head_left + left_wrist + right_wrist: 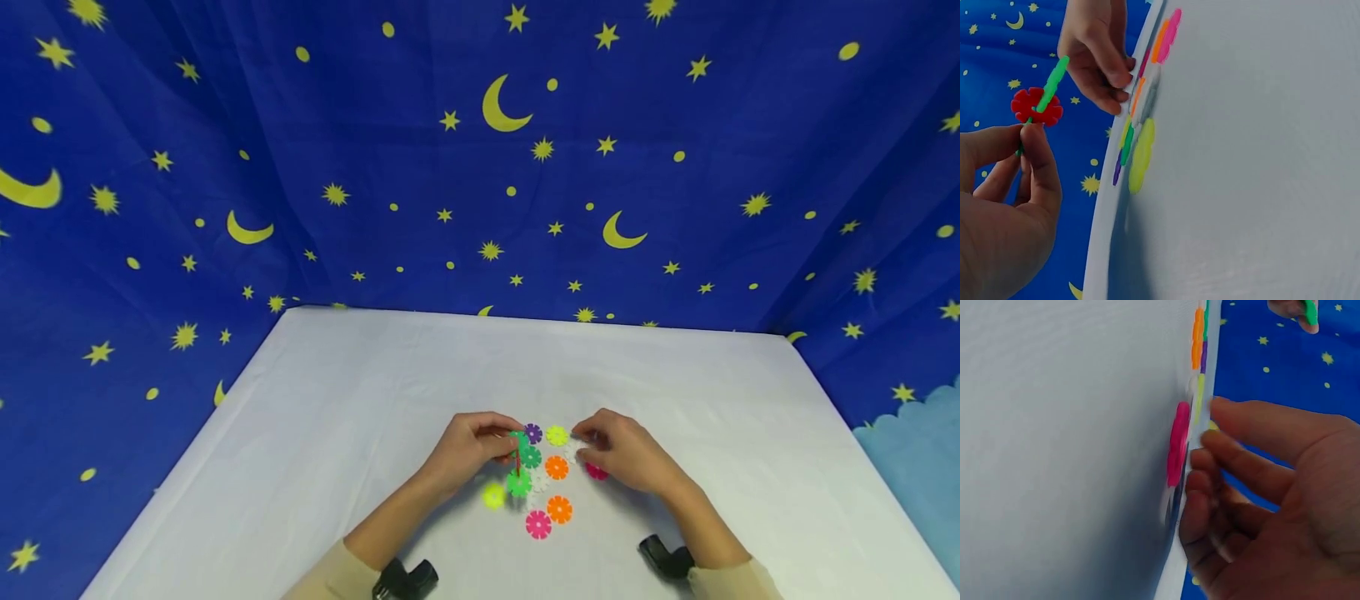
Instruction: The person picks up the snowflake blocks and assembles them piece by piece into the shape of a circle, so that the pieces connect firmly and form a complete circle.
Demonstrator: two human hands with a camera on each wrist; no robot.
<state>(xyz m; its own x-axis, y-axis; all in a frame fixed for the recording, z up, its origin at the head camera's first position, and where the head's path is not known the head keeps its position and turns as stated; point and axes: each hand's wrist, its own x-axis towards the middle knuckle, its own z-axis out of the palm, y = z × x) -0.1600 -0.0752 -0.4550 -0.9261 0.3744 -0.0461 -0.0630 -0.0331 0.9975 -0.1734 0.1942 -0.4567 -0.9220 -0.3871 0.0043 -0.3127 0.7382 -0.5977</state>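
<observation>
Discs slotted into a small green-and-red cluster (pixel 1023 103) are held up above the desk (pixel 360 392), pinched between the thumb and fingers of the left hand (pixel 467 450). To the right, the right hand (pixel 628 450) is low, its fingers loosely bent, beside a white disc (pixel 572 452) and a pink disc (pixel 597 472); whether it touches either, I cannot tell.

Between the hands lie more loose pieces. On the far side are a purple disc (pixel 532 433) and, right of it, a yellow disc (pixel 557 436); nearer, a green disc (pixel 530 457) and an orange disc (pixel 557 468). Another orange one and another pink one lie nearest, with a second yellow piece to their left. Blue cloth (pixel 420 158) with yellow moons and stars hangs behind the far edge.
</observation>
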